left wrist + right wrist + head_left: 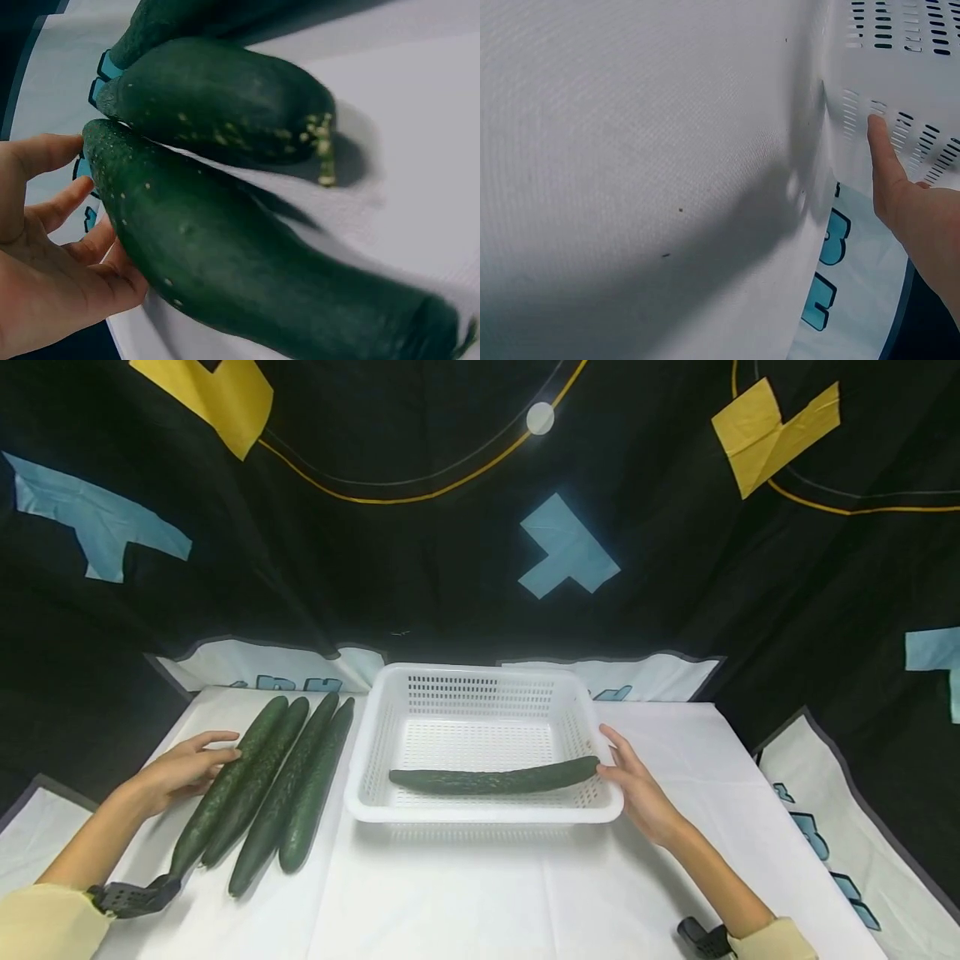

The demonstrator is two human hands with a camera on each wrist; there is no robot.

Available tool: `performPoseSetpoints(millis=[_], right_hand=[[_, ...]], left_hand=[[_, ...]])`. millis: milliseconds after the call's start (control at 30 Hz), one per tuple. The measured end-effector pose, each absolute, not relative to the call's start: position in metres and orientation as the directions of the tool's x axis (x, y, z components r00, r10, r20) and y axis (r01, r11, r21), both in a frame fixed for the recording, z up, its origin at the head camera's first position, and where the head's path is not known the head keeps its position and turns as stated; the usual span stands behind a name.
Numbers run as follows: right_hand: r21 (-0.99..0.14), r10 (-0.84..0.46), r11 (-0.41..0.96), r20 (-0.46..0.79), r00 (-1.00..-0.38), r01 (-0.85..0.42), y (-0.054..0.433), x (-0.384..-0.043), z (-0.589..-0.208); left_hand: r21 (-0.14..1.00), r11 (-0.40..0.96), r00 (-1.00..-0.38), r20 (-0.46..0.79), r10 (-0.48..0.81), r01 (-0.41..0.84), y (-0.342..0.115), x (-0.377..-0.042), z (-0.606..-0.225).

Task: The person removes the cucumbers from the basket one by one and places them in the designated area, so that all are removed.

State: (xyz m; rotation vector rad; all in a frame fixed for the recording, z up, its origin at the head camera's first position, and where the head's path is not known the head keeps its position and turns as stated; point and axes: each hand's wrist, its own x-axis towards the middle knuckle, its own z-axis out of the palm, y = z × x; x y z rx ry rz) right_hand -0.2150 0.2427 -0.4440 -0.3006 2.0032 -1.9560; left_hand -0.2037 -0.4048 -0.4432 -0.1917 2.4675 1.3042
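Note:
Several long dark green cucumbers (318,789) lie side by side at the left of the white table. My left hand (180,770) is at the leftmost cucumber (225,785); its fingertips touch or nearly touch that cucumber's side. In the left wrist view, the thumb and fingers (71,202) stand apart and are not wrapped around the cucumber. A white slotted plastic basket (480,815) stands mid-table, with one cucumber (491,779) lying crosswise along its near side. My right hand (643,793) is at the basket's right wall, with extended fingers (885,157) against it.
White cloth covers the table (450,893). A black curtain (390,593) with blue and yellow tape pieces hangs behind it. White lettered cloth strips (832,827) border the table. Dark wrist devices (138,897) sit on both wrists.

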Motion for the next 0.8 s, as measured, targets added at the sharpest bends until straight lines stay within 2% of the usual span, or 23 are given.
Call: performPoseSetpoints(millis=[167,433,633,800], right_hand=[[-0.996,-0.368,0.042,-0.094,-0.925,0.085,0.242,-0.216,-0.443],[-0.995,-0.367,0.036,-0.100,-0.925,0.094,0.242,-0.217,-0.443],[-0.995,-0.367,0.042,-0.101,-0.925,0.092,0.243,-0.218,-0.444],[-0.995,-0.371,0.044,-0.100,-0.923,0.090,0.243,-0.218,-0.446]], left_hand=[[0.774,0.587,-0.945,-0.323,0.042,-0.238,-0.404,-0.206,-0.435],[0.792,0.604,-0.979,-0.179,0.097,-0.085,-0.377,-0.214,-0.411],[0.811,0.584,-0.978,-0.103,0.183,0.024,-0.329,-0.218,-0.386],[0.842,0.537,-0.958,-0.112,0.265,0.051,-0.275,-0.221,-0.365]])
